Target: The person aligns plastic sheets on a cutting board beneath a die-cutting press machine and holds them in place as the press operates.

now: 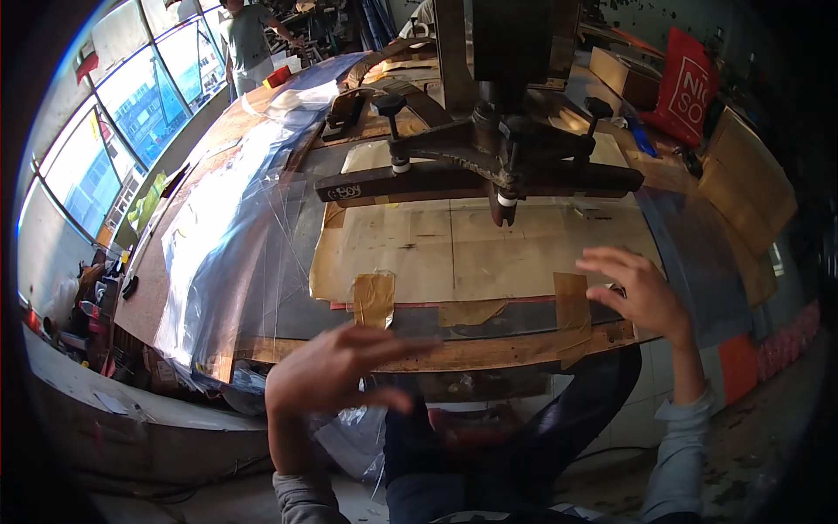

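Note:
My left hand (pixel 336 371), slightly blurred, is raised in front of the table's near edge, thumb and fingers apart, holding nothing. Over the right part of a cream board (pixel 497 249) hovers my right hand (pixel 643 293), its fingers spread and nothing in them. Brown tape strips (pixel 374 299) lie along the board's front edge, one of them close to my right hand. Above the board's far part stands a dark metal press head (pixel 497 144) with black knobs and a horizontal bar (pixel 489 185) across it.
Clear plastic sheets (pixel 236 236) cover the table's left side. At the far right are a red bag (pixel 685 87) and cardboard (pixel 751 175). A blue object (pixel 642 137) lies near the bag. Another person (pixel 250 44) stands at the far left by the windows.

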A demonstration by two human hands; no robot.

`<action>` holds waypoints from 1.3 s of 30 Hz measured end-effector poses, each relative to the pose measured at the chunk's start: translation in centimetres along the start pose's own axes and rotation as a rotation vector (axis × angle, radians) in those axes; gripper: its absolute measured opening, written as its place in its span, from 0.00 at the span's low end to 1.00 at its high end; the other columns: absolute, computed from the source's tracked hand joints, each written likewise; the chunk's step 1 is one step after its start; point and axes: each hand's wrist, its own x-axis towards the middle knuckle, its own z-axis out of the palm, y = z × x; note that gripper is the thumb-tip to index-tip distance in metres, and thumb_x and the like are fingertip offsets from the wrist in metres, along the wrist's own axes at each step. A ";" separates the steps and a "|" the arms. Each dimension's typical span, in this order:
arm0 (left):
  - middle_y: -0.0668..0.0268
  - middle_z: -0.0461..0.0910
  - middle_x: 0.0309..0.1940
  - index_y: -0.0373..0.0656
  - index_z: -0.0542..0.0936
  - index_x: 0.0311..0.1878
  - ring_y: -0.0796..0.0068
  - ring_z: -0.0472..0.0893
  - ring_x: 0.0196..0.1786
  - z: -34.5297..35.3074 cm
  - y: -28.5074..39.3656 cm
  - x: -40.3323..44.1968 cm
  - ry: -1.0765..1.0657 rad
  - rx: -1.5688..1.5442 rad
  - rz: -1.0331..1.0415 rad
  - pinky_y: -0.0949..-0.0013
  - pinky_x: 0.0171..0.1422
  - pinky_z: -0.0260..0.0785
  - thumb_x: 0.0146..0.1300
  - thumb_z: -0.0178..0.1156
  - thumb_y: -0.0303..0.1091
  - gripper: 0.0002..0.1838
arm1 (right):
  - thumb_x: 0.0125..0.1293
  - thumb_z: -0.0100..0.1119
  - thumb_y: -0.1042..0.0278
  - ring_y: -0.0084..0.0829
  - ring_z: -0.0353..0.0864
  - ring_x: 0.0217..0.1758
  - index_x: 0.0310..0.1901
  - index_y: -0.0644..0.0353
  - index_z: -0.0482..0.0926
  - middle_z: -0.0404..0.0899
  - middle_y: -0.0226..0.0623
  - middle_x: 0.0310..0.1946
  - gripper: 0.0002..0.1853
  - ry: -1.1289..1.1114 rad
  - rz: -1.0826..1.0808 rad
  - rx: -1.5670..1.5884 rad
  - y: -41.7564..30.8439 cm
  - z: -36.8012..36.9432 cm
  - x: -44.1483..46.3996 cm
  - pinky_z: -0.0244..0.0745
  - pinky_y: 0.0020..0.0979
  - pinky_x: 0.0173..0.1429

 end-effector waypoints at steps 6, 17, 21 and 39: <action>0.62 0.70 0.62 0.44 0.76 0.60 0.59 0.72 0.62 1.6 -8.6 6.9 0.289 0.627 -0.244 0.56 0.64 0.66 0.64 0.62 0.46 0.25 | 0.60 0.62 0.67 0.43 0.72 0.59 0.57 0.61 0.77 0.72 0.43 0.54 0.22 0.241 -0.087 -0.283 5.4 4.0 3.7 0.66 0.43 0.64; 0.68 0.76 0.39 0.48 0.81 0.44 0.65 0.75 0.46 1.3 -8.3 6.7 0.353 0.454 -0.155 0.60 0.53 0.64 0.51 0.69 0.33 0.15 | 0.48 0.67 0.78 0.34 0.74 0.42 0.36 0.56 0.80 0.73 0.33 0.37 0.12 0.378 -0.206 -0.338 4.9 4.0 3.7 0.67 0.41 0.52; 0.70 0.77 0.43 0.47 0.80 0.44 0.71 0.77 0.47 1.4 -7.0 6.6 0.293 0.561 -0.136 0.56 0.61 0.60 0.53 0.67 0.39 0.15 | 0.47 0.69 0.77 0.33 0.76 0.41 0.34 0.57 0.80 0.77 0.34 0.38 0.11 0.229 -0.265 -0.364 5.0 3.5 2.7 0.70 0.39 0.52; 0.42 0.64 0.67 0.33 0.65 0.69 0.53 0.64 0.72 1.1 -7.2 7.8 0.138 0.842 -0.379 0.36 0.79 0.30 0.63 0.50 0.67 0.46 | 0.68 0.53 0.44 0.36 0.63 0.73 0.70 0.56 0.63 0.63 0.41 0.71 0.34 -0.039 0.065 -0.391 2.1 4.2 4.5 0.47 0.56 0.77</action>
